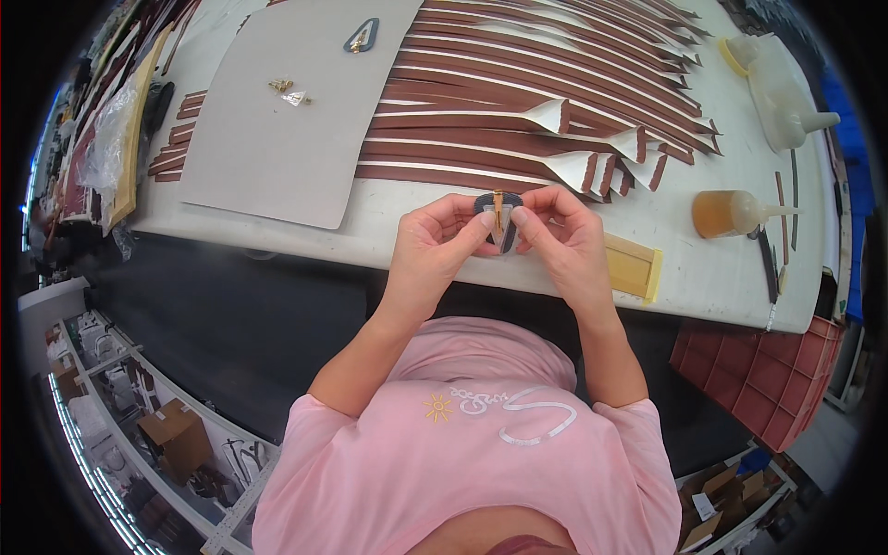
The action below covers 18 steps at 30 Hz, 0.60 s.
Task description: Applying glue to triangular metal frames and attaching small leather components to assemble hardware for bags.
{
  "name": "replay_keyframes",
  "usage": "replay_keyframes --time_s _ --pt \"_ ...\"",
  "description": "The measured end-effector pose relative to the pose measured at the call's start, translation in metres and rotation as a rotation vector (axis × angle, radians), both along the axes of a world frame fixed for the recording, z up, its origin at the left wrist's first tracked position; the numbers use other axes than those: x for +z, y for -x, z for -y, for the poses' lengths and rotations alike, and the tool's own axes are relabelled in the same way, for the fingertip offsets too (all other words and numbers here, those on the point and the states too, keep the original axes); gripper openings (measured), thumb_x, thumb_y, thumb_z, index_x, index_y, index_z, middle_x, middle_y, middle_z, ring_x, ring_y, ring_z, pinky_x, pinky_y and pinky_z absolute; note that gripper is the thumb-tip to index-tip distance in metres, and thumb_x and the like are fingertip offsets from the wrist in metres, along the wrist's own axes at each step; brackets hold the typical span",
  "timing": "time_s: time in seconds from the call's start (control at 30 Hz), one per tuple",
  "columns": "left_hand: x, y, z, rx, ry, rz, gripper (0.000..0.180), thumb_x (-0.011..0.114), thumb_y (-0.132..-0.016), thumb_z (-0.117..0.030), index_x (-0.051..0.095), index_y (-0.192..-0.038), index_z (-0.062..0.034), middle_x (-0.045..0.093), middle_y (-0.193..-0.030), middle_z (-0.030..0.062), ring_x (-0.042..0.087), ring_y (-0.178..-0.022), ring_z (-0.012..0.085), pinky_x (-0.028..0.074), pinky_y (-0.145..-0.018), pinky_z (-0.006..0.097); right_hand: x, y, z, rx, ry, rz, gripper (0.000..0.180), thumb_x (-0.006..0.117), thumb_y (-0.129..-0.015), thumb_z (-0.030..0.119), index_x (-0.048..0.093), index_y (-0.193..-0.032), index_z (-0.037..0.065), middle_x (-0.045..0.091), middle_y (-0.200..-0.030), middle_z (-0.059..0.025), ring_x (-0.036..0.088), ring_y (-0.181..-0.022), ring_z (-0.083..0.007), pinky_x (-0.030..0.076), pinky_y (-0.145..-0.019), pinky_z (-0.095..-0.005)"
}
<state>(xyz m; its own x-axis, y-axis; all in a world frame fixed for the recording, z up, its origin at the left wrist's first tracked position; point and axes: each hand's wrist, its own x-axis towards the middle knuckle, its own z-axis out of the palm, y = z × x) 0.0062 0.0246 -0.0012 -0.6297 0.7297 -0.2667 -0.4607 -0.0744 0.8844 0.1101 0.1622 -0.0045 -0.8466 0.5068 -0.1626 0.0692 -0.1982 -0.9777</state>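
Just over the table's near edge, both hands pinch one small dark, rounded-triangular piece with a gold-coloured metal fitting on its middle. My left hand grips its left side, thumb on the front. On the other side my right hand is closed in the same way, thumb near the fitting. The fingers hide parts of the piece. A similar dark triangular piece with a gold fitting lies on the grey board, near small gold metal parts and a small clear item.
Many long brown strips with white edges cover the table's far side. At right are a bottle of amber liquid, a large whitish squeeze bottle and thin tools. A yellowish flat frame lies beside my right hand. A red crate stands below.
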Motion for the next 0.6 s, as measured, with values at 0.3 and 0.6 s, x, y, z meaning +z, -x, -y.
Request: replay_keyframes --time_s 0.3,0.6 --pt "0.0015 0.0008 0.0012 -0.018 0.007 -0.025 0.019 0.064 -0.093 -0.009 0.067 -0.106 0.0030 0.070 -0.092 0.0055 0.064 -0.081 0.0081 0.053 -0.070 0.022 0.0004 0.0002 -0.0017 0.012 0.021 0.010 0.015 0.067 -0.092 0.012 0.063 -0.100 0.000 0.061 -0.085 0.0005 0.054 -0.071 -0.0024 0.048 -0.063 -0.0186" --pt "0.0018 -0.0006 0.0016 -0.024 0.012 -0.055 0.020 0.064 -0.093 -0.010 0.068 -0.107 0.0032 0.070 -0.092 0.0057 0.064 -0.081 0.0077 0.052 -0.071 0.022 0.0020 -0.0007 -0.0056 0.041 0.036 0.017 0.015 0.067 -0.091 0.010 0.062 -0.101 0.000 0.061 -0.089 -0.0008 0.056 -0.075 -0.0025 0.051 -0.066 -0.0185"
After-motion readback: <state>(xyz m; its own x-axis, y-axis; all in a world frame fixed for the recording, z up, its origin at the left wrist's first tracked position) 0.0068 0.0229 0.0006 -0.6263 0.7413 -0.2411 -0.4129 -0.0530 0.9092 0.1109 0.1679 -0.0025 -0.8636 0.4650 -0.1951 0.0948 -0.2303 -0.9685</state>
